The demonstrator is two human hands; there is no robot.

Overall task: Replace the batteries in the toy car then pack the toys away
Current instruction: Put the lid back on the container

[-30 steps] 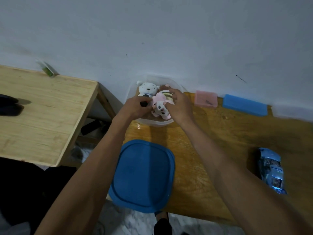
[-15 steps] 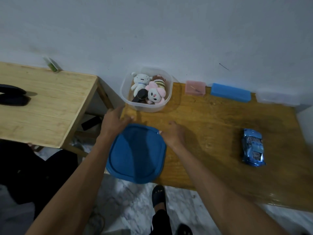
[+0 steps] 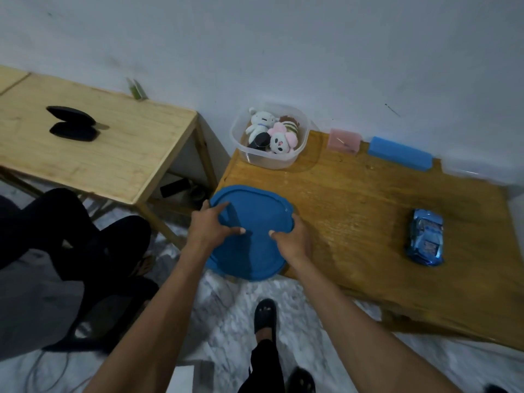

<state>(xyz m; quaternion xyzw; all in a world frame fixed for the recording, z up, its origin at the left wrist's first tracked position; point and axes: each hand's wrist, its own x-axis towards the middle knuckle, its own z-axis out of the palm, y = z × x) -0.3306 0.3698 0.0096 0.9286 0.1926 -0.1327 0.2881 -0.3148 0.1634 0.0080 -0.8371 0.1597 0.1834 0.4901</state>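
head view: both hands, left (image 3: 208, 226) and right (image 3: 292, 239), grip the blue lid (image 3: 251, 245) overhanging the surface (image 3: 354, 211) edge; the toy car (image 3: 425, 241) risks being left outside the tub (image 3: 270, 160).

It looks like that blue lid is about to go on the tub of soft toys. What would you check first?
1. Both hands on blue lid: left hand and right hand grip opposite edges. Ok.
2. Clear tub uncovered, nothing above it. Ok.
3. Plush toys below the rim: cannot tell.
4. Toy car packed: not ok, it lies on the table.
5. Car batteries replaced: cannot tell.
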